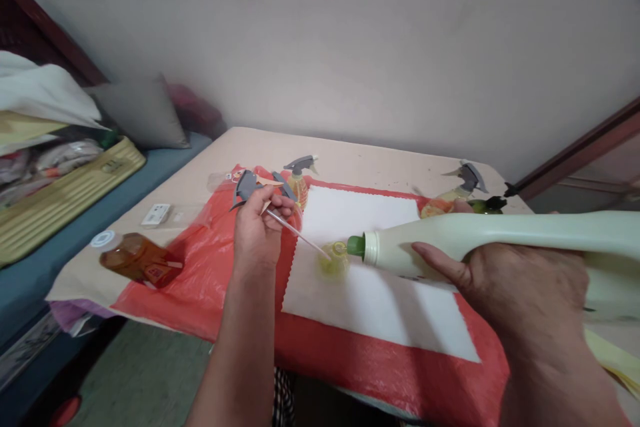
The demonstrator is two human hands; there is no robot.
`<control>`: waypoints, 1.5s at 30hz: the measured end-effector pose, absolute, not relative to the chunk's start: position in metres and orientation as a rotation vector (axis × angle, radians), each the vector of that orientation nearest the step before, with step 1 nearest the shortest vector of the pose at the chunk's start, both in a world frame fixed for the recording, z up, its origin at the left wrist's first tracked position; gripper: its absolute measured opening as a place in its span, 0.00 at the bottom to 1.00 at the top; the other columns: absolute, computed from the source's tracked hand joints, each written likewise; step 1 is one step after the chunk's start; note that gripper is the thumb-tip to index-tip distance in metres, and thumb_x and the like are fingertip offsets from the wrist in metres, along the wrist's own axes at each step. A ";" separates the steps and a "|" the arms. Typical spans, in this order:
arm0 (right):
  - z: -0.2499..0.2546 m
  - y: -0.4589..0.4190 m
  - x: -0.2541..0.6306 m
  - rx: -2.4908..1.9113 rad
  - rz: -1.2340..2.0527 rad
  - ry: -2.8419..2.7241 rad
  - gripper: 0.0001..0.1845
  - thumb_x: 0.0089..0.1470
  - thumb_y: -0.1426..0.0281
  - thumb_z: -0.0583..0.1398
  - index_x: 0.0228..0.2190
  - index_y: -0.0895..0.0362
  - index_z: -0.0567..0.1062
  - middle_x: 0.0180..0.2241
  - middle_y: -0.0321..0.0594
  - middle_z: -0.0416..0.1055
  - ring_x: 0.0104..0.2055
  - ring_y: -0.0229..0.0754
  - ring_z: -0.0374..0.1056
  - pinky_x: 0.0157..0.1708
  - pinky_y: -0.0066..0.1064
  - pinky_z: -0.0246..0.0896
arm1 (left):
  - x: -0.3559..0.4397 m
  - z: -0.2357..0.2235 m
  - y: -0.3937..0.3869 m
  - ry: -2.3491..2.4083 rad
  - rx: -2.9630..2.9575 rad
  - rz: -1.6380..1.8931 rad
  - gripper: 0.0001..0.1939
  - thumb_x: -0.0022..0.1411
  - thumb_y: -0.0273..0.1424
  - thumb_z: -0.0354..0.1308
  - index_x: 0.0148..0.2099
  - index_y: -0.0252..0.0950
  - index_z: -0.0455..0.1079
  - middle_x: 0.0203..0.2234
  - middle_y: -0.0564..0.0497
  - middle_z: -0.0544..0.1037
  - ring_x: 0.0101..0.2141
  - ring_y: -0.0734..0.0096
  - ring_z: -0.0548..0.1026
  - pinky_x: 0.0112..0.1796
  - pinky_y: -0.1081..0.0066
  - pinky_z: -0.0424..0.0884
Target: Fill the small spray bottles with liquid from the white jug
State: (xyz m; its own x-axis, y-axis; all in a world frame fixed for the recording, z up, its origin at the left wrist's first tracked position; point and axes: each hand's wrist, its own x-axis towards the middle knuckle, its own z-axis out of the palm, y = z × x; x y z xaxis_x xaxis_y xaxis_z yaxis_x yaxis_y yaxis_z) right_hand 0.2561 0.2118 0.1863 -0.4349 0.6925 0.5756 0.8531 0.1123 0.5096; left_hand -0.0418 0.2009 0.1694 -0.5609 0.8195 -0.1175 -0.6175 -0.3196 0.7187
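Observation:
My left hand (260, 223) is closed around a grey trigger spray head (245, 188). Its thin dip tube (299, 233) slants down to the right, the tip at the neck of a small clear bottle (333, 267) with yellowish liquid inside. My right hand (520, 287) grips a large pale green jug (440, 233) tipped onto its side. The jug's green spout (356, 246) is right by the small bottle's mouth; whether liquid is flowing I cannot tell. Under the bottle lies a white scallop-edged sheet (370, 213).
Red plastic sheeting (320, 340) covers part of the table (380, 157). A bottle of amber liquid (135, 257) and a small white box (155, 215) are at the left. Spray bottles stand behind, one left (299, 188) and one right (450, 195). A wall (350, 67) borders the back.

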 end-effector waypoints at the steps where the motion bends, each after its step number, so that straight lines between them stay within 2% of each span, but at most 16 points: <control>1: 0.186 0.212 0.256 -1.557 -1.228 -2.194 0.47 0.61 0.39 0.37 0.35 0.62 0.80 0.22 0.47 0.69 0.29 0.49 0.66 0.28 0.34 0.42 | -0.042 0.169 0.201 0.929 0.332 1.980 0.11 0.52 0.30 0.63 0.21 0.35 0.67 0.18 0.55 0.68 0.23 0.75 0.72 0.30 0.72 0.71; 3: 0.186 0.212 0.256 -1.566 -1.233 -2.200 0.48 0.61 0.38 0.36 0.32 0.61 0.80 0.19 0.45 0.66 0.28 0.49 0.66 0.28 0.34 0.42 | -0.042 0.170 0.201 0.940 0.328 1.980 0.11 0.53 0.30 0.62 0.21 0.35 0.67 0.18 0.54 0.68 0.23 0.74 0.72 0.29 0.72 0.70; 7: 0.186 0.213 0.256 -1.579 -1.235 -2.195 0.48 0.60 0.37 0.36 0.28 0.60 0.79 0.21 0.46 0.68 0.28 0.48 0.66 0.28 0.34 0.41 | -0.042 0.171 0.201 0.935 0.340 1.984 0.11 0.53 0.30 0.62 0.21 0.35 0.68 0.18 0.54 0.68 0.24 0.74 0.72 0.29 0.72 0.70; 16: 0.188 0.212 0.256 -1.585 -1.285 -2.174 0.47 0.59 0.36 0.37 0.30 0.60 0.78 0.23 0.45 0.70 0.25 0.46 0.63 0.28 0.34 0.43 | -0.042 0.170 0.200 0.926 0.339 1.985 0.11 0.52 0.30 0.63 0.21 0.34 0.68 0.18 0.54 0.69 0.23 0.74 0.72 0.30 0.72 0.71; 20: 0.187 0.211 0.258 -1.618 -1.281 -2.163 0.46 0.58 0.35 0.37 0.21 0.59 0.74 0.21 0.45 0.67 0.25 0.45 0.64 0.27 0.33 0.43 | -0.042 0.170 0.201 0.924 0.333 1.979 0.11 0.51 0.30 0.63 0.20 0.34 0.68 0.17 0.54 0.68 0.23 0.74 0.73 0.29 0.73 0.70; 22: 0.186 0.211 0.259 -1.622 -1.269 -2.151 0.46 0.58 0.35 0.37 0.20 0.58 0.72 0.20 0.44 0.66 0.25 0.45 0.63 0.27 0.33 0.43 | -0.043 0.170 0.201 0.926 0.333 1.984 0.11 0.50 0.30 0.63 0.20 0.34 0.68 0.17 0.54 0.68 0.23 0.74 0.73 0.28 0.73 0.70; 28: 0.187 0.211 0.258 -1.613 -1.235 -2.162 0.45 0.60 0.37 0.38 0.30 0.59 0.77 0.21 0.43 0.67 0.26 0.47 0.65 0.27 0.34 0.44 | -0.043 0.170 0.201 0.929 0.321 1.985 0.11 0.49 0.30 0.63 0.20 0.34 0.68 0.17 0.54 0.69 0.23 0.73 0.73 0.28 0.73 0.71; 32: 0.188 0.211 0.257 -1.649 -1.200 -2.160 0.46 0.59 0.36 0.37 0.34 0.58 0.77 0.21 0.42 0.66 0.27 0.48 0.66 0.27 0.34 0.41 | -0.044 0.170 0.201 0.925 0.322 1.981 0.11 0.48 0.31 0.64 0.19 0.34 0.68 0.16 0.54 0.70 0.22 0.74 0.73 0.28 0.73 0.70; 37: 0.189 0.208 0.258 -1.621 -1.200 -2.171 0.47 0.61 0.38 0.36 0.48 0.60 0.76 0.25 0.44 0.69 0.30 0.50 0.67 0.27 0.34 0.40 | -0.044 0.169 0.201 0.929 0.321 1.987 0.11 0.48 0.31 0.64 0.19 0.34 0.69 0.17 0.54 0.69 0.23 0.73 0.73 0.28 0.73 0.71; 41: 0.188 0.208 0.260 -1.614 -1.189 -2.189 0.48 0.61 0.38 0.36 0.50 0.62 0.75 0.25 0.45 0.70 0.29 0.51 0.67 0.28 0.35 0.41 | -0.044 0.169 0.202 0.927 0.318 1.985 0.11 0.49 0.31 0.64 0.20 0.34 0.68 0.17 0.54 0.69 0.23 0.73 0.74 0.28 0.73 0.70; 45: 0.190 0.208 0.260 -1.580 -1.175 -2.201 0.45 0.62 0.40 0.38 0.52 0.61 0.73 0.27 0.45 0.72 0.29 0.52 0.66 0.28 0.35 0.43 | -0.044 0.169 0.202 0.929 0.321 1.990 0.11 0.49 0.30 0.64 0.20 0.33 0.69 0.17 0.54 0.68 0.23 0.74 0.73 0.27 0.73 0.70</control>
State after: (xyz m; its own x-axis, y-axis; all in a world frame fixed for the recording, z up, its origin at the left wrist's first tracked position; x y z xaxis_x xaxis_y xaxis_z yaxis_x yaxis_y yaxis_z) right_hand 0.2604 0.2082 0.1898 -0.4149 0.7157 0.5618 0.8650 0.1188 0.4876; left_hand -0.0442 0.2018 0.1688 -0.5704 0.8117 -0.1256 -0.6172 -0.3228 0.7176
